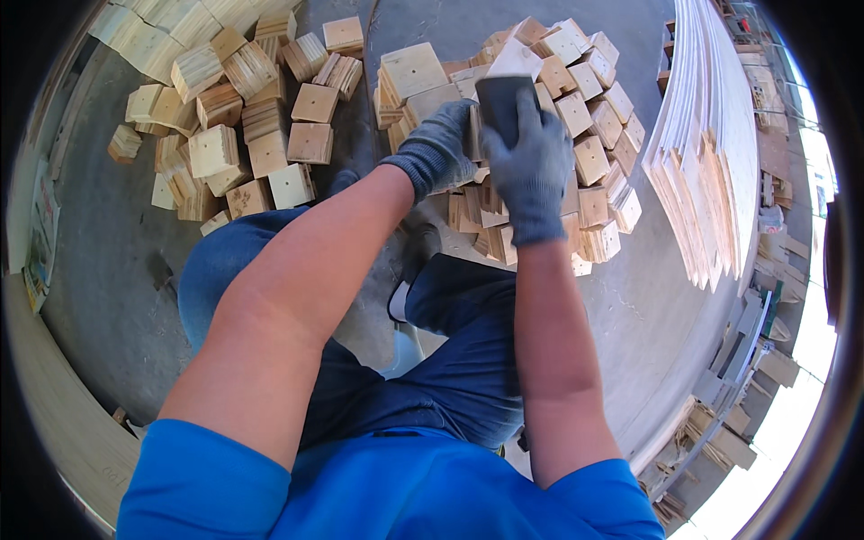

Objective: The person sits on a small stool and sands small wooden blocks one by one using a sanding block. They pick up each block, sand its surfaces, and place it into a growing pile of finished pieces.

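Observation:
Both my hands wear grey knit gloves and work above a heap of plywood blocks. My left hand (439, 148) is closed on the side of a plywood block (474, 135), most of which the hands hide. My right hand (533, 171) grips a dark, flat rectangular block (500, 106) and holds it over that plywood block. Whether the two touch cannot be made out. Around them lies the heap of square plywood blocks (574, 115), many with a small hole in the face.
More stacked plywood blocks (267, 153) lie on the grey floor (661, 306) at left. Tall plywood sheets (711, 144) lean at right. Light wood stacks (171, 36) stand at far left. My legs (423, 387) are below, with scrap wood (720, 432) along the right side.

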### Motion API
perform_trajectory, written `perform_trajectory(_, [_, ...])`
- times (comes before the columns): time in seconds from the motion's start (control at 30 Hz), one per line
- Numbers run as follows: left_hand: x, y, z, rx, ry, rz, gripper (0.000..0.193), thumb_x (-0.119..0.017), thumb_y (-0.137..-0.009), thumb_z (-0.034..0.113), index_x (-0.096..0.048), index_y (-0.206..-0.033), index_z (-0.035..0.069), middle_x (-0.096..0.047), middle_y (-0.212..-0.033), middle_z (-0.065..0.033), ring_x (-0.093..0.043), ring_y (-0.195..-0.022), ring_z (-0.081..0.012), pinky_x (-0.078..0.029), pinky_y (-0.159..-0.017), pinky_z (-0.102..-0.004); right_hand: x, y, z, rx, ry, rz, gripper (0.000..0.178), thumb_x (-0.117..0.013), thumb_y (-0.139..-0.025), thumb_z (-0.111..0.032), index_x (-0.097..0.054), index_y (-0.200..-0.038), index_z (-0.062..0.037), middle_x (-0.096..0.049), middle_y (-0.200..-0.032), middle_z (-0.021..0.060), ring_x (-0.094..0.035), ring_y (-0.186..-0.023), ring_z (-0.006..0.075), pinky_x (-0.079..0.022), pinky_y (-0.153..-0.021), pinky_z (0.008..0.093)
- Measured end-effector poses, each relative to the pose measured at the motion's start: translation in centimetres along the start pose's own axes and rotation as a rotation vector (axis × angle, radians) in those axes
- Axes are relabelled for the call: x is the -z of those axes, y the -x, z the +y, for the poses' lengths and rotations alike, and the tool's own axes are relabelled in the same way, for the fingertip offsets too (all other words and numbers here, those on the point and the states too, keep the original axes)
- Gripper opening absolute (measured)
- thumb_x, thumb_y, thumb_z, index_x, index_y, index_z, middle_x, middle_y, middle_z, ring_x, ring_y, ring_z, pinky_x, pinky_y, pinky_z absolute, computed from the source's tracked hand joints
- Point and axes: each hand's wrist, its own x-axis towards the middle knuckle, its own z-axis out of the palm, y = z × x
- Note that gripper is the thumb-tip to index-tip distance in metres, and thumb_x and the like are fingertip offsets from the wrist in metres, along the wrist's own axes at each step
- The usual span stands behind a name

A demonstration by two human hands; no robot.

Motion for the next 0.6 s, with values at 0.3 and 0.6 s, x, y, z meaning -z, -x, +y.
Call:
perform_trajectory(0.3, [0.7,0.5,2.4,0.014,-0.060,-0.016,0.074,-0.091,-0.075,0.020,-0.057,-0.141,0.010,-0.065,-0.130,-0.0198,-0.064,-0.123,-0.0387,-0.052,-0.112,-0.0438,0.2,1.7,0.3,-0.035,-0.025,-0.029,0.076,-0.081,-0.092,-0.046,-0.056,-0.156,-0.0136,-0.062,-0.138,0.0273,-0.062,-0.126,0.0469,-0.050,-0.107,0.0569])
perform_trajectory(0.6, [1.2,0.9,3.9,0.037,-0.048,-0.002,0.077,-0.088,-0.076,0.019,-0.054,-0.145,0.008,-0.059,-0.138,-0.0248,-0.060,-0.131,-0.0445,-0.050,-0.115,-0.0463,0.0,8.1,1.6,-0.033,-0.055,0.010,0.081,-0.084,-0.089,-0.042,-0.055,-0.157,-0.0093,-0.060,-0.141,0.0268,-0.059,-0.129,0.0470,-0.048,-0.109,0.0567])
